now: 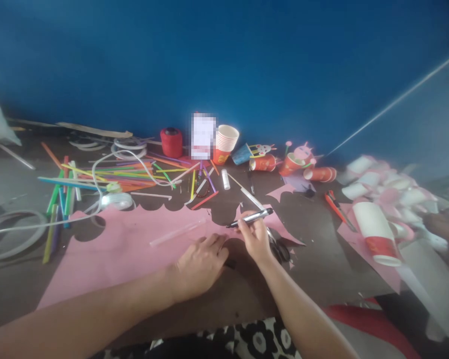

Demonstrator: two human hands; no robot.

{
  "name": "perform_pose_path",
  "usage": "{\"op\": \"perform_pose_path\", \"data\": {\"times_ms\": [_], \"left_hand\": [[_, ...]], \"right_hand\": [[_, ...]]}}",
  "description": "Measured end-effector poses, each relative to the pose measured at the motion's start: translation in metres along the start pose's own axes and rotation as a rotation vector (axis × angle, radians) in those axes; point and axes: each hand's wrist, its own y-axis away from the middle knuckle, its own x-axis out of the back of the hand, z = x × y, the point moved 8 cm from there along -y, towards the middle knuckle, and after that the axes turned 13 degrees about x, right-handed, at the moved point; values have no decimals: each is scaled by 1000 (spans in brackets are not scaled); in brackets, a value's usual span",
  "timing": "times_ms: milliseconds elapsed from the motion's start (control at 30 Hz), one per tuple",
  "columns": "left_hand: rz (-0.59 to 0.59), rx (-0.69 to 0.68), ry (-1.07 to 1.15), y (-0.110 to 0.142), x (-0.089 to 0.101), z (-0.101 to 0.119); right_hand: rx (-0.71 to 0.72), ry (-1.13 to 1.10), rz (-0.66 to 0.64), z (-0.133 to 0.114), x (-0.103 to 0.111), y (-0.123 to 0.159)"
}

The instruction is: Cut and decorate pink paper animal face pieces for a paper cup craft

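Observation:
My right hand (253, 237) grips a marker pen (255, 217) with a silver-grey barrel, its dark tip pointing left just above the pink paper. My left hand (202, 263) rests palm down on the large pink paper sheet (108, 254), fingers lying on it near the pen tip. Round bites are cut out of the sheet's far edge. A clear narrow strip (177, 233) lies on it. Scissors with black handles (281, 251) sit beside and partly behind my right hand. By my left thumb is a small black object (230, 263), too blurred to name.
Coloured sticks (134, 172), a white cable (95, 179) and a glue stick (225, 179) lie beyond the sheet. Stacked paper cups (227, 139) and a red yarn spool (171, 143) stand near the blue wall. At right are a red utility knife (338, 209) and a lying cup (376, 232).

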Motion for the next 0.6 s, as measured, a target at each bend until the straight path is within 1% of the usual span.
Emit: {"op": "perform_pose_path", "data": {"times_ms": [133, 267, 433, 600], "left_hand": [[7, -4, -7, 1, 2, 2], [-3, -10, 5, 1, 5, 2], [-17, -24, 13, 0, 5, 2], [-15, -31, 16, 1, 5, 2]], "right_hand": [[29, 30, 33, -5, 6, 2], [24, 75, 68, -4, 11, 3], [-6, 50, 16, -1, 5, 6], [12, 95, -11, -4, 5, 8]]}}
